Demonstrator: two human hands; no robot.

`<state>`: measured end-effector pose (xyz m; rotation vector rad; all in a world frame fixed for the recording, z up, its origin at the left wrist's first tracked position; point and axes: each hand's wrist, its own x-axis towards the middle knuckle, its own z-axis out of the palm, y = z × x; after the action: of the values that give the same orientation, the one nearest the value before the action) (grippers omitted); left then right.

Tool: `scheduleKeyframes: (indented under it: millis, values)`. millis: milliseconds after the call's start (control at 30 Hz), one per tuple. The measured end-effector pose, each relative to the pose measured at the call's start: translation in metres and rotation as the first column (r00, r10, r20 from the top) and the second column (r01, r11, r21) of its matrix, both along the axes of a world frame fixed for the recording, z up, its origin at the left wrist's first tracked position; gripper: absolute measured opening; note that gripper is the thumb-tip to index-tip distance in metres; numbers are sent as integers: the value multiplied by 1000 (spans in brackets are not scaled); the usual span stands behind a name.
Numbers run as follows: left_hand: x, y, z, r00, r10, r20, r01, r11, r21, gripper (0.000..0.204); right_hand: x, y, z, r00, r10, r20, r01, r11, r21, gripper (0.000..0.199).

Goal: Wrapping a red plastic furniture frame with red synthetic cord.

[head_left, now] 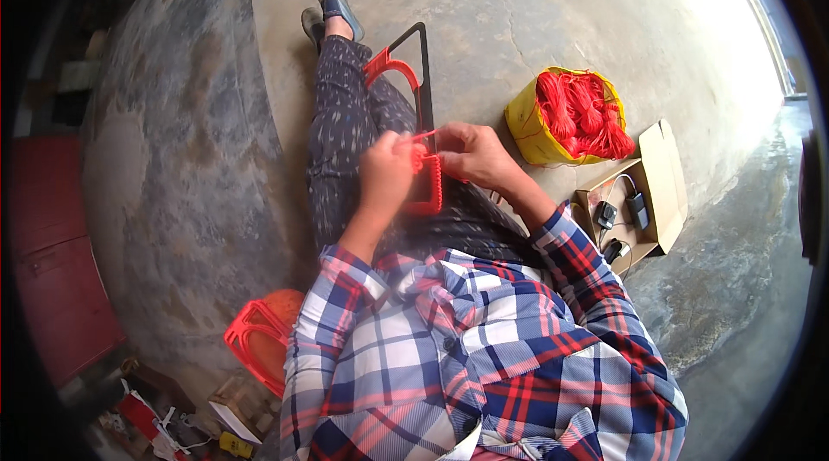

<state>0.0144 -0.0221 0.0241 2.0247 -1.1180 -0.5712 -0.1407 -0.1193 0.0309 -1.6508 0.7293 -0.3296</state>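
Across my lap lies a black frame (424,103) with rounded corners, partly wrapped in red cord. One red wrapping (397,69) curves at its far end, and a ridged red band (436,187) covers the near corner. My left hand (387,171) is closed around red cord at the frame's left side. On the right side, my right hand (476,154) pinches with thumb and forefinger by the same cord. A short red strand (424,135) runs between the hands. My fingers partly hide the frame's middle.
A yellow bucket (528,129) full of red cord bundles (584,113) stands to the right. Near it, an open cardboard box (668,189) holds small black devices and cables. Behind my left elbow is a red plastic seat (256,342). A dark red cabinet (65,288) stands far left.
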Motion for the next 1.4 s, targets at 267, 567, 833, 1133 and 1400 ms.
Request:
scheduleKeyframes:
  millis: [267, 567, 833, 1133, 1400]
  values:
    - [-13, -20, 70, 475, 76, -877, -8, 997, 82, 17, -7, -9, 24, 968, 101, 229, 66, 780, -622, 20]
    - [-15, -25, -7, 479, 168, -861, -277, 960, 33, 12, -112, -21, 116, 597, -480, 643, -65, 770, 635, 30]
    - [-11, -17, -10, 450, 146, -881, -149, 985, 87, 37, -160, -5, 90, 747, -635, 195, 556, 759, 339, 27]
    - [-60, 11, 45, 867, -478, -142, 397, 833, -385, 27, -72, 38, 20, 951, -258, 169, -5, 534, 845, 60]
    - [23, 4, 63, 890, -374, -261, 234, 865, -445, 19, -49, -23, 20, 943, -158, 293, -31, 834, 551, 26]
